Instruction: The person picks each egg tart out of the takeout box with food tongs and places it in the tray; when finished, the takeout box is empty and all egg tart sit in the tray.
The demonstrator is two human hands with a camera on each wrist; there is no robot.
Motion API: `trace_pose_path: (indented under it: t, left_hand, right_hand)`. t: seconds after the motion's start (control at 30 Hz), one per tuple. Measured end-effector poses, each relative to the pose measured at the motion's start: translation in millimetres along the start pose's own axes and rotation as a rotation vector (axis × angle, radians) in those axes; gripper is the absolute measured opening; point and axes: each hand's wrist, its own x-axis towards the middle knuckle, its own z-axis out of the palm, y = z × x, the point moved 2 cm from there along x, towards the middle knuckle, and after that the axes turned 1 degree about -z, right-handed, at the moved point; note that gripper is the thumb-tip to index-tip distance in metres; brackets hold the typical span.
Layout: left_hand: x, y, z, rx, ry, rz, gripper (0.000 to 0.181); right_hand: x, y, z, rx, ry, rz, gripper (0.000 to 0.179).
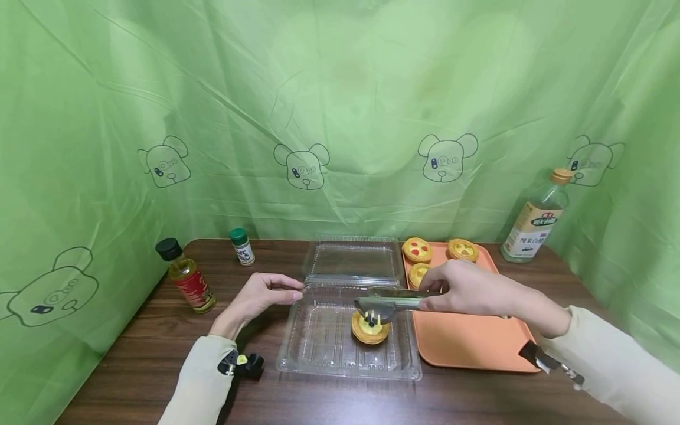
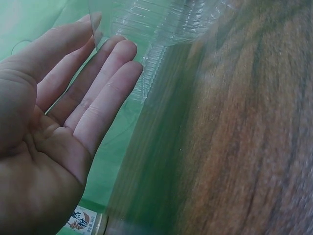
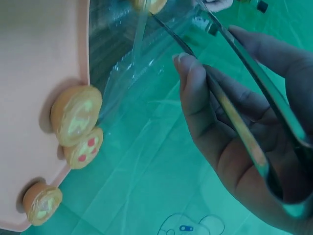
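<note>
My right hand (image 1: 470, 287) holds metal tongs (image 3: 239, 125), whose arms stand apart in the right wrist view. In the head view the tongs' dark head overlaps an egg tart (image 1: 370, 332) with a pale topping, in the base of a clear plastic clamshell box (image 1: 319, 348). At the box's left back corner, my left hand (image 1: 264, 297) pinches the plastic edge between thumb and forefinger. The other fingers (image 2: 105, 107) extend loosely in the left wrist view. The box's lid (image 1: 353, 262) lies folded back behind its base.
An orange tray (image 1: 467, 342) beside the box bears three egg tarts, one with red pieces (image 1: 417, 250). A tall vinegar bottle (image 1: 536, 221) stands at the back right. A red-labelled oil bottle (image 1: 190, 280) and a green-capped shaker (image 1: 242, 248) stand at left. Green cloth (image 1: 340, 88) surrounds the table.
</note>
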Motion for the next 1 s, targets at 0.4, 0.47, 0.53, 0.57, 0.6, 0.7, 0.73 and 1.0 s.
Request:
trace_pose_path:
  t: [0.4,0.47,0.53,0.57,0.6,0.7,0.73,1.0]
  left_hand:
    - [-0.8,-2.0,0.2,0.006,-0.007,-0.011,0.032]
    - [-0.9,-2.2,0.3,0.003,-0.004,-0.011,0.032]
    - [-0.8,-2.2,0.7,0.004,-0.003,-0.007,0.031]
    - [-0.7,-2.1,1.0,0.005,-0.002,-0.005,0.031]
    - [-0.6,-2.0,1.3,0.004,-0.003,-0.004,0.031]
    - [-0.3,-2.0,1.7,0.004,-0.004,-0.003,0.03]
    - [-0.2,-2.0,1.7,0.003,-0.002,-0.007,0.029]
    - [0.6,-0.5,1.5,0.001,0.0,0.004,0.028]
  right_hand:
    - [10.0,10,8,0.007,-0.079,0.028,0.012]
    - [11.8,10,9,0.016,-0.098,0.031,0.011]
    - [13.1,11,10,0.035,-0.117,0.036,0.01]
    - [13.7,12,11,0.044,-0.125,0.041,0.01]
    - [14.2,12,12,0.053,-0.134,0.046,0.01]
    - [15.0,14,14,0.074,-0.144,0.047,0.009]
    - [15.2,15,15,0.076,-0.144,0.044,0.009]
    - [13.0,18,21,0.091,-0.121,-0.022,0.008]
